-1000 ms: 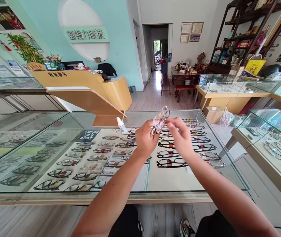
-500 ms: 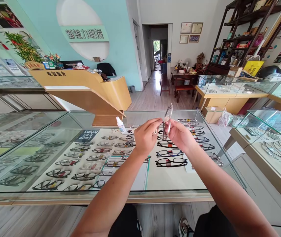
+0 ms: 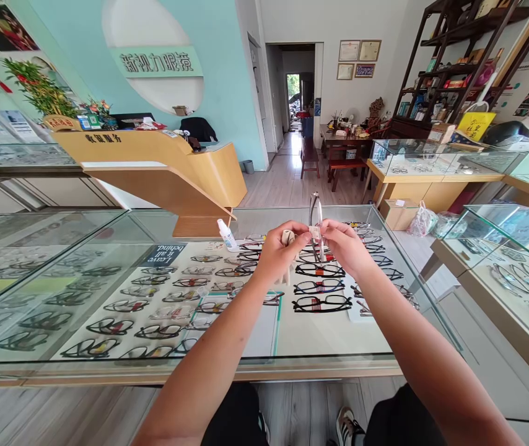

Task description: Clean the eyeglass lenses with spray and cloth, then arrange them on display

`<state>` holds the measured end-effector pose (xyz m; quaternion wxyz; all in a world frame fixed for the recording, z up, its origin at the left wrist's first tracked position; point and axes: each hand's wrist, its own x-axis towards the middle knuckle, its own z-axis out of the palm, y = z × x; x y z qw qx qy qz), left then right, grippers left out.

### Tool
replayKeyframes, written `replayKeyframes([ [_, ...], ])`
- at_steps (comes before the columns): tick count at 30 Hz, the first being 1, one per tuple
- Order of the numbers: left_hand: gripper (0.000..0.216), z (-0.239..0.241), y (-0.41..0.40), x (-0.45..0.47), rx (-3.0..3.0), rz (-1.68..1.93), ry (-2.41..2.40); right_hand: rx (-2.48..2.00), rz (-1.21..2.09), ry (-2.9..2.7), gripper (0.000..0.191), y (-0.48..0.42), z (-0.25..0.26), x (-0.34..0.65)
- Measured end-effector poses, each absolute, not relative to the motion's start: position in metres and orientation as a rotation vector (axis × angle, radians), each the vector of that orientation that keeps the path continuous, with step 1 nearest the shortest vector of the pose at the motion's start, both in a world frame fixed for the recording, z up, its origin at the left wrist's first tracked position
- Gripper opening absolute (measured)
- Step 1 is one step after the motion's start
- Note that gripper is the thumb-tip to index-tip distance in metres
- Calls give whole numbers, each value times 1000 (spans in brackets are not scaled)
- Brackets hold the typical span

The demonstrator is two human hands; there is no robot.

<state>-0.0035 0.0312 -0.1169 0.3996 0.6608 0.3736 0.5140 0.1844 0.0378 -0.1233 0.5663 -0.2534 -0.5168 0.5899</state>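
Right hand (image 3: 345,248): fingers closed on the near side of a pair of glasses (image 3: 319,217), which stands upright between the two hands, seen nearly edge-on. Left hand (image 3: 276,248): fingers curled around a pale cloth-like piece (image 3: 287,236), tips meeting the glasses at a small pinkish tag (image 3: 314,233). Below the fingers, the glass-topped table (image 3: 320,373) with rows of dark frames (image 3: 323,303); whether these lie on the glass or under it, cannot tell. Left of the fingers and well apart, a white bottle (image 3: 226,235), tilted. Nearer the body than the fingers, a teal-edged sheet (image 3: 264,331). Progress, judged: pair already in hand, handling apparently midway, setting down not yet done. Lens condition too small to read.
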Motion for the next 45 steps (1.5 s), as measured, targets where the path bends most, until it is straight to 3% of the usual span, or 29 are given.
replayKeyframes([
  [13,16,-124,40,-2,1729,1395,1012,-666,1327,-1300,21,43,-123,195],
  [24,27,-126,68,-33,1505,2037,1396,-803,1313,-1369,18,51,-123,211],
  [33,51,-127,71,-30,1286,2011,1255,-681,1384,-1168,26,48,-118,211],
  [36,37,-124,58,-26,1574,1988,1204,-624,1410,-1154,27,48,-120,215],
  [39,25,-125,44,-19,1977,1717,1153,-587,1416,-1188,27,48,-121,216],
  [45,35,-136,39,-7,2490,1349,1064,-588,1460,-1222,30,42,-117,209],
])
